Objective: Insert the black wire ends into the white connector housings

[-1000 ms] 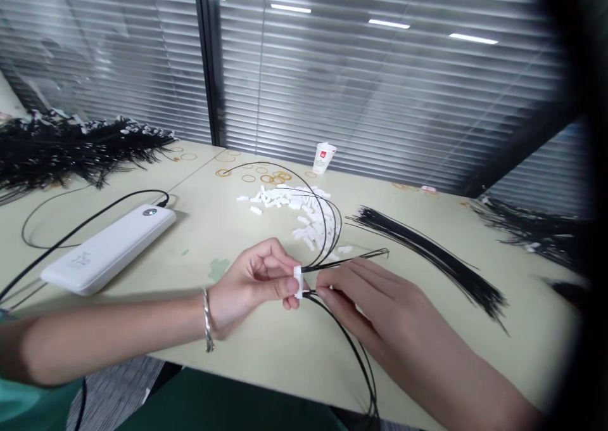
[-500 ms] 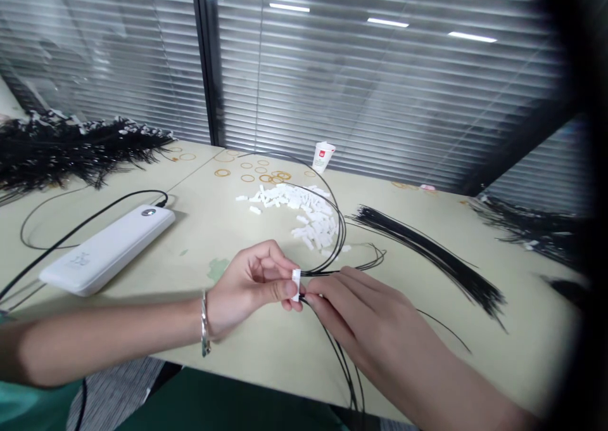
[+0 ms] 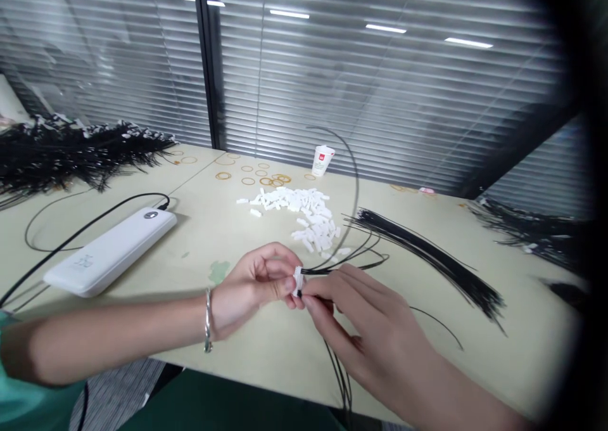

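Note:
A small white connector (image 3: 297, 281) is pinched between the thumb and fingers of my left hand (image 3: 259, 282), which wears a silver bracelet. My right hand (image 3: 363, 307) has its thumb and index finger closed at the connector's right side, on the black wires (image 3: 327, 270). Some wires curve up and right from the connector, and others hang down past the table edge. The exact wire ends at my right fingertips are hidden. Beyond my hands lies a pile of white connectors (image 3: 316, 218).
A white power bank (image 3: 111, 250) with a cable lies left. Black wire bundles (image 3: 427, 253) lie right, with heaps at far left (image 3: 71, 152) and far right (image 3: 532, 231). Rubber bands (image 3: 275, 180) and a paper cup (image 3: 322, 160) stand near the blinds.
The long wires above the connector have swung to the right and upward. My right fingers have shifted slightly at the connector, with the thumb and index more spread behind the tips.

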Tool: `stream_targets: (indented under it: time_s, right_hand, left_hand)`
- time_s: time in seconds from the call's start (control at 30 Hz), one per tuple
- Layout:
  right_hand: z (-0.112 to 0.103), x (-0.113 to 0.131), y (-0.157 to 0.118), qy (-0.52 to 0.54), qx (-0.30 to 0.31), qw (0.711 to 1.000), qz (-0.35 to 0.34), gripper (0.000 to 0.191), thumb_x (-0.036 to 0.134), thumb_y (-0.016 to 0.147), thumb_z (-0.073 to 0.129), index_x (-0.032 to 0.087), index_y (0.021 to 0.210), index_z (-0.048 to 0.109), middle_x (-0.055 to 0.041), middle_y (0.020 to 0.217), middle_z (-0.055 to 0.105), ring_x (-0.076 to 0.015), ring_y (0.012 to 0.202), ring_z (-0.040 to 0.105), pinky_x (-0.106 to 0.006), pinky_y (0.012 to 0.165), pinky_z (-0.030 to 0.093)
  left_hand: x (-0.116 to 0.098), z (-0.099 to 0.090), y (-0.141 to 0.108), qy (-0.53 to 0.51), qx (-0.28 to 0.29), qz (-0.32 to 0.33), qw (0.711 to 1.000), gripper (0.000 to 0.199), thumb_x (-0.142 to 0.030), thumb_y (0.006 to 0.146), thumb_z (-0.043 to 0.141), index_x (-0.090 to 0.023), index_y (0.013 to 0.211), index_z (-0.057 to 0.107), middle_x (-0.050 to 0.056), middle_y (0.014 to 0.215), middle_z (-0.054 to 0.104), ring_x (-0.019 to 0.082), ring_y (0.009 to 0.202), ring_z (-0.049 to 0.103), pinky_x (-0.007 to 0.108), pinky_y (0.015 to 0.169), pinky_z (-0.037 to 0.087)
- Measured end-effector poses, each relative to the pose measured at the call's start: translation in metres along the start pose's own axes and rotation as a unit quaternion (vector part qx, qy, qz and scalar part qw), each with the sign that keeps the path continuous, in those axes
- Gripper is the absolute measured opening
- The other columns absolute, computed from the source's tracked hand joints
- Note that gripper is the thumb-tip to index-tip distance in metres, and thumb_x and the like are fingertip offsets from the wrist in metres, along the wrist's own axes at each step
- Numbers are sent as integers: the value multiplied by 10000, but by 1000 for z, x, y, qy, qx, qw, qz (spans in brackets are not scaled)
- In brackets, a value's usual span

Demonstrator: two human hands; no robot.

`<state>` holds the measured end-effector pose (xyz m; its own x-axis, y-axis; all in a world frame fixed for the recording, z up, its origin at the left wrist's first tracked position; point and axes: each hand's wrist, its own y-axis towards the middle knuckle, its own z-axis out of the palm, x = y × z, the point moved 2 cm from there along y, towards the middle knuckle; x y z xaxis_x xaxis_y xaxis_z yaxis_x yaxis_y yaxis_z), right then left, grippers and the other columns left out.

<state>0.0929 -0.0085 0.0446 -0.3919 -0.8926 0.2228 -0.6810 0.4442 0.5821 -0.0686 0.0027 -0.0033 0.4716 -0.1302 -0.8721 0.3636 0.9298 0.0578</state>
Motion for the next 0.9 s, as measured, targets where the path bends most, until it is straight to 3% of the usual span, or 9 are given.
stream_targets:
  time_s: [0.13, 0.27, 0.5, 0.67, 0.73, 0.83, 0.9]
  right_hand:
    - [-17, -2, 2, 19, -74, 997, 21, 171, 53, 840, 451, 172, 950, 506, 15, 725, 575, -88, 613, 487, -222, 571, 396]
    - [-27, -7, -1, 28, -87, 995, 45, 196, 42, 835, 372, 176, 873, 511, 26, 632, 522, -76, 522, 441, -215, 479, 355]
    - [-28, -18, -4, 60, -96, 993, 43, 234, 30, 813, 354, 177, 741, 521, 7, 614, 507, -92, 540, 476, -248, 478, 350]
    - [-47, -16, -13, 8, -219, 975, 21, 233, 13, 768, 390, 188, 768, 543, -25, 669, 527, -132, 604, 521, -270, 471, 371]
    - [-49, 1, -13, -41, -198, 978, -43, 227, 26, 758, 432, 180, 859, 565, -48, 768, 572, -166, 734, 564, -298, 589, 458]
    - [-28, 30, -6, -140, -65, 977, -144, 252, 151, 812, 520, 145, 1057, 581, -77, 1061, 631, -222, 1068, 531, -342, 914, 453]
    - [-7, 35, 1, -198, -33, 972, -122, 448, 315, 863, 489, 68, 1237, 492, -128, 1291, 520, -271, 1239, 410, -378, 1017, 380]
  left_hand:
    - [1, -2, 1, -60, 23, -27, 998, 151, -80, 806, 597, -140, 943, 573, 10, 744, 622, 73, 629, 597, 171, 627, 460]
    - [1, -3, 1, -79, 31, -35, 996, 156, -75, 792, 610, -140, 933, 587, 15, 722, 618, 70, 610, 586, 155, 593, 446]
    - [-1, -1, 1, -81, 34, -31, 996, 152, -89, 764, 649, -140, 902, 611, 16, 707, 617, 64, 600, 559, 157, 586, 441]
    - [-3, -4, 0, -45, 16, -3, 999, 160, -133, 759, 665, -128, 914, 627, 16, 705, 609, 69, 608, 549, 164, 581, 445]
    - [-3, -4, 0, 0, -1, 16, 1000, 172, -161, 766, 664, -133, 933, 633, 16, 723, 606, 75, 616, 549, 178, 588, 448]
    - [-3, -2, -3, 82, -33, 33, 996, 187, -202, 773, 661, -149, 950, 634, 19, 774, 617, 104, 690, 569, 203, 648, 455]
    - [-4, -1, -6, 116, -54, 38, 991, 172, -225, 773, 659, -163, 930, 632, 15, 797, 621, 129, 757, 574, 215, 690, 454]
